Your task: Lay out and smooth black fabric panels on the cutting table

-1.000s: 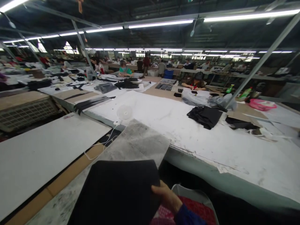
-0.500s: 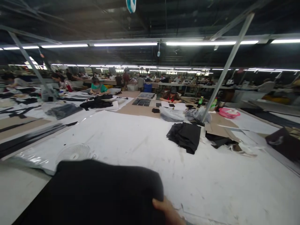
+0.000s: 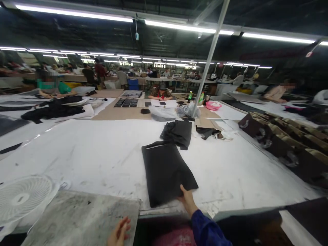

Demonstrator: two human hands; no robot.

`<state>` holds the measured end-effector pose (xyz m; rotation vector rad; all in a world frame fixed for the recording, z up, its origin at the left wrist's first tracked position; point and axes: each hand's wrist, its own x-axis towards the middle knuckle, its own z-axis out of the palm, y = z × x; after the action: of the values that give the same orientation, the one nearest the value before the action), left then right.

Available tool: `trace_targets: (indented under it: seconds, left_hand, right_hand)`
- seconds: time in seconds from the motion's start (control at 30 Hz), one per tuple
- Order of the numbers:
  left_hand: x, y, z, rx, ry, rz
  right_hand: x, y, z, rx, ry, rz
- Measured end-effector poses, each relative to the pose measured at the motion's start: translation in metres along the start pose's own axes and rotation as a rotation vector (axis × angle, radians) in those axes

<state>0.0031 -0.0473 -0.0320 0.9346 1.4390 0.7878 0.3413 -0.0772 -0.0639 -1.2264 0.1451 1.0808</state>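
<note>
A stack of black fabric pieces (image 3: 165, 171) lies flat on the white table (image 3: 102, 153) in front of me. My right hand (image 3: 186, 199), in a blue sleeve, touches the stack's near right corner, fingers on its edge. My left hand (image 3: 120, 232) hovers low at the bottom of the view, fingers loosely apart and holding nothing, beside a grey mottled board (image 3: 82, 218). A second crumpled pile of black cloth (image 3: 178, 132) sits just beyond the stack.
A small white fan (image 3: 23, 196) stands at the near left. A slanted metal pole (image 3: 207, 65) rises from the table's far side beside bottles (image 3: 190, 96) and a pink basket (image 3: 213, 105). Dark brown printed pieces (image 3: 279, 136) line the right. Other people work at distant tables.
The black stack, held up close by my right hand before, now lies on the white table. The view has swung right, and my left hand has come into view.
</note>
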Motion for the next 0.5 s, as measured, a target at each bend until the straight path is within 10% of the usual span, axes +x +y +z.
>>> trace_targets:
  seconds: [0.23,0.5]
  left_hand:
    - [-0.041,-0.003,0.003,0.102,-0.073,-0.011]
    - [-0.027,0.012,0.059,0.259,-0.195,0.14]
  right_hand:
    - [-0.001,-0.003,0.004,-0.065,-0.004,0.028]
    - [-0.031,-0.012,-0.034,-0.141,-0.031,0.015]
